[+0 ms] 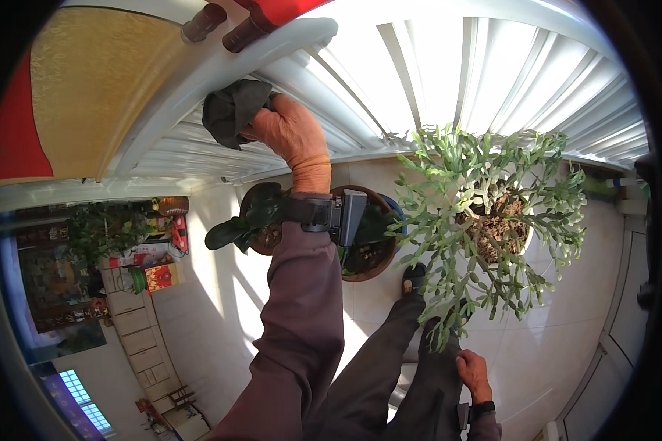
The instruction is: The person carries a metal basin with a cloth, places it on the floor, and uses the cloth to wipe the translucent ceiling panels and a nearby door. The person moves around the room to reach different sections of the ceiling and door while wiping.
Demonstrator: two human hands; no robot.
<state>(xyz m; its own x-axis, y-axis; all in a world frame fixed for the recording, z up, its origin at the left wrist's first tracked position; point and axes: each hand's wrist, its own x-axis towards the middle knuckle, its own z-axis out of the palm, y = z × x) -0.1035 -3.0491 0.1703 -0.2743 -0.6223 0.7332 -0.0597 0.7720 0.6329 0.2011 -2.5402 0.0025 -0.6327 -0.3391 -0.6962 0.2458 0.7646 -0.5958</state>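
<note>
My left hand [295, 129], arm stretched forward, grips a crumpled dark grey cloth [231, 113] against or close to the white slatted radiator [309, 77]. Beneath that forearm, on the floor, stand brown pots with broad-leaved plants; one pot [389, 259] shows soil at its rim. My right hand [474, 375] is low at the right, beside my thigh, its fingers curled and no object visible in it. Just above it spreads a bushy green segmented cactus [447, 165] in a white pot [529, 240]. Both wrists wear dark straps with a small device.
Red and tan sheets [105, 82] with dark brown rod ends [204, 22] lie at the upper left. Far left are a cabinet [138, 325], a leafy plant [107, 229] and a red-and-gold box [161, 277]. Sunlight falls on the tiled floor. A white panelled door or cabinet [607, 380] borders the right.
</note>
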